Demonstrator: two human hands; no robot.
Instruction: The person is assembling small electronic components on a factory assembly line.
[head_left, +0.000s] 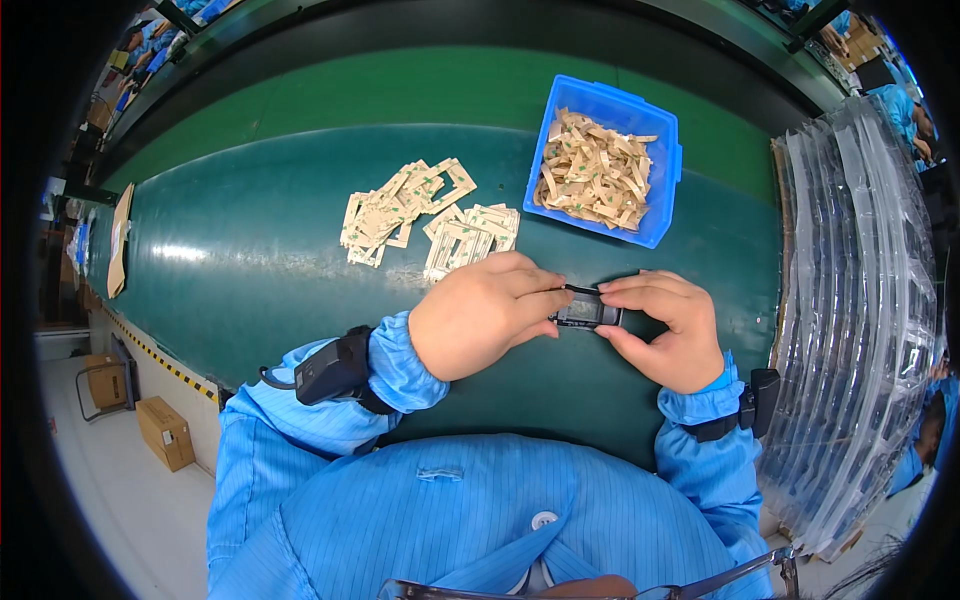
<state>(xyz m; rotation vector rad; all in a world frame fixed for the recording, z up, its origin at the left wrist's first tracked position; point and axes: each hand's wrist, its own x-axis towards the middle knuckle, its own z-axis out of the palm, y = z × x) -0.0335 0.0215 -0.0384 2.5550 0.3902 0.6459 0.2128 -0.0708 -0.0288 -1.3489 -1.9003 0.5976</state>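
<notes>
Between my two hands, just over the green table, is a small black rectangular frame-like part [580,308] with a clear or greyish window in its middle. My left hand [490,312] grips its left end, with fingers closed along the edge. At the right end my right hand [672,325] pinches it between thumb and fingers. Past my left hand lie two loose piles of flat cream-coloured adhesive frames [470,240] with rectangular cut-outs and small green marks. Part of the black piece is covered by my fingertips.
Beyond my right hand a blue plastic bin [672,180] holds many tan paper strips. A tall stack of clear plastic trays [850,300] stands at the right edge of the green table [230,270]. Cardboard [120,240] stands at the far left; boxes [165,433] sit on the floor.
</notes>
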